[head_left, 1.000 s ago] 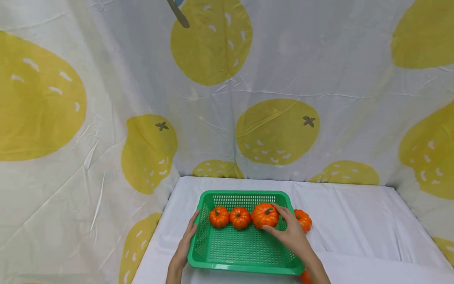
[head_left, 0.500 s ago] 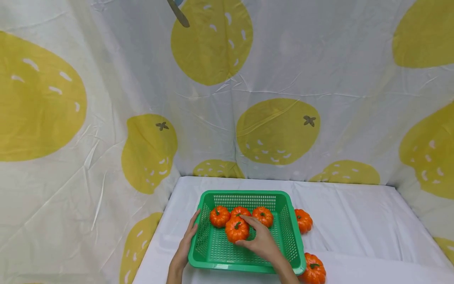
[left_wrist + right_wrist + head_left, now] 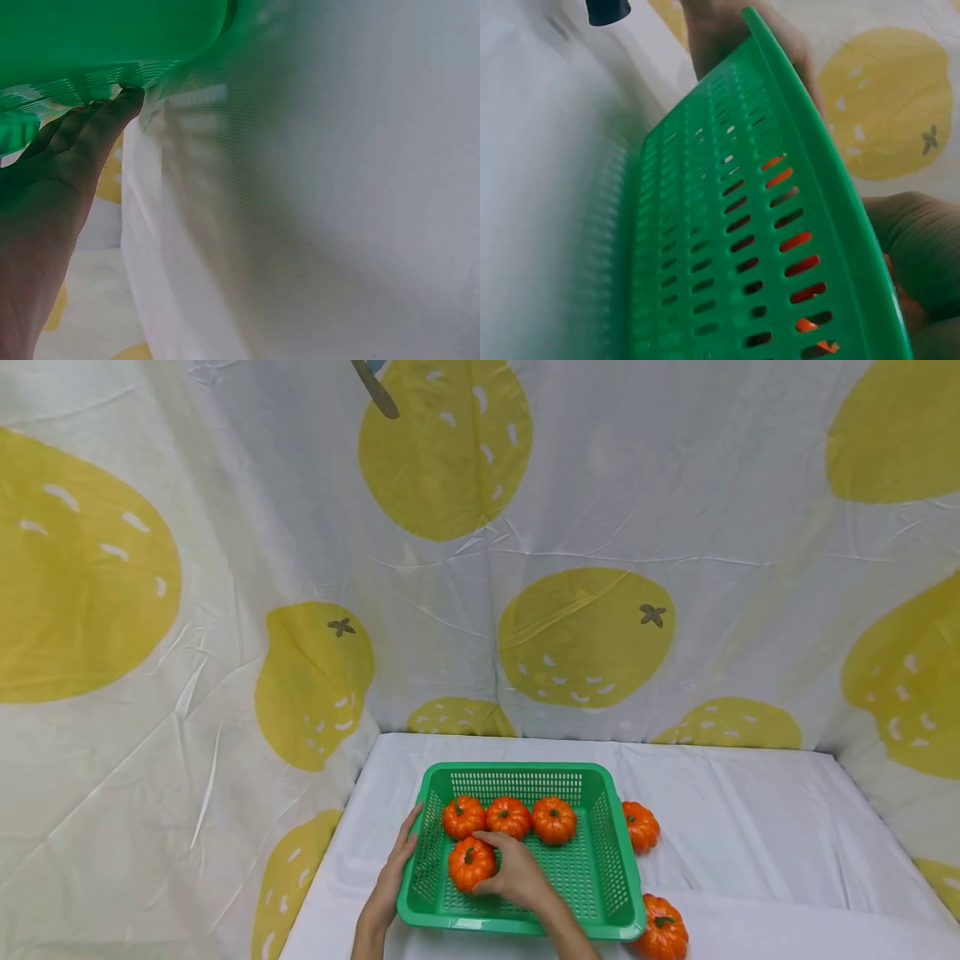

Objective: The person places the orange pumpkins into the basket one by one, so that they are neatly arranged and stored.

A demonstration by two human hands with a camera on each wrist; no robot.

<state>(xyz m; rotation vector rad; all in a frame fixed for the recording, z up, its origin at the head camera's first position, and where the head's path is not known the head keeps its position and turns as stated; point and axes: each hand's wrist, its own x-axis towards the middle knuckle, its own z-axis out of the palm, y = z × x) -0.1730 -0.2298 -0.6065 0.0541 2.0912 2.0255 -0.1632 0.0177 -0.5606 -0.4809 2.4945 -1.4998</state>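
In the head view a green plastic basket [image 3: 525, 923] holds several small orange pumpkins. Three of them stand in a row along its back: a left pumpkin [image 3: 463, 817], a middle pumpkin [image 3: 508, 817] and a right pumpkin [image 3: 554, 820]. In front of the left one, my right hand [image 3: 517, 875] grips another pumpkin [image 3: 471, 865] between thumb and fingers, low in the basket. My left hand [image 3: 392, 875] lies with extended fingers against the basket's left side. In the right wrist view the basket wall [image 3: 727, 225] hides most of the right hand and the pumpkins.
Outside the basket's right side, one pumpkin [image 3: 641, 827] sits near the back and another pumpkin [image 3: 661, 928] near the front, both on the white tablecloth [image 3: 750, 843]. A lemon-print curtain [image 3: 450, 635] hangs behind and at the sides.
My right hand has carried the gripped pumpkin left and forward, from the back right of the basket to its front left. The left hand and basket stay in place.
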